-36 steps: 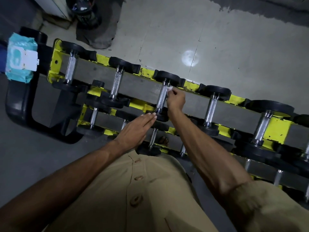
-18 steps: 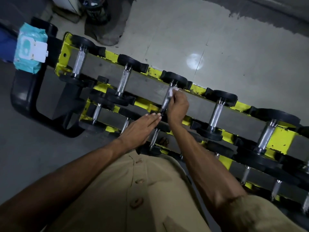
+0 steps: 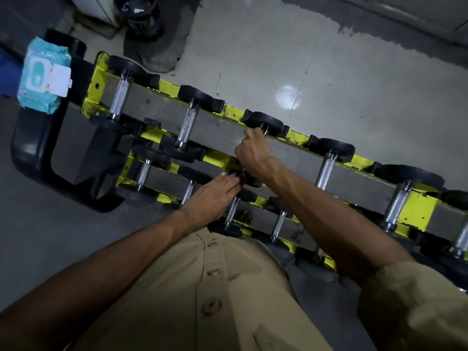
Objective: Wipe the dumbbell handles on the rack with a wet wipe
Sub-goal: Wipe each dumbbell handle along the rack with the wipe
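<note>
A yellow and grey dumbbell rack (image 3: 222, 134) runs across the view with several black dumbbells with chrome handles on two tiers. My right hand (image 3: 253, 150) is curled round the handle of the third dumbbell (image 3: 264, 122) on the top tier, hiding the handle; the wet wipe is hidden inside that hand. My left hand (image 3: 211, 196) lies flat with straight fingers on the near weight end of the same dumbbell. Other chrome handles (image 3: 188, 124) stand bare to the left and right.
A teal pack of wet wipes (image 3: 43, 77) lies on a black bench pad (image 3: 33, 148) left of the rack. Beyond the rack is pale tiled floor (image 3: 304, 59), with a dark bin (image 3: 141, 16) at the top left.
My right hand has slid down the handle and closed round it, so the white wipe no longer shows. My left hand has stayed on the near weight end. The camera has moved closer.
</note>
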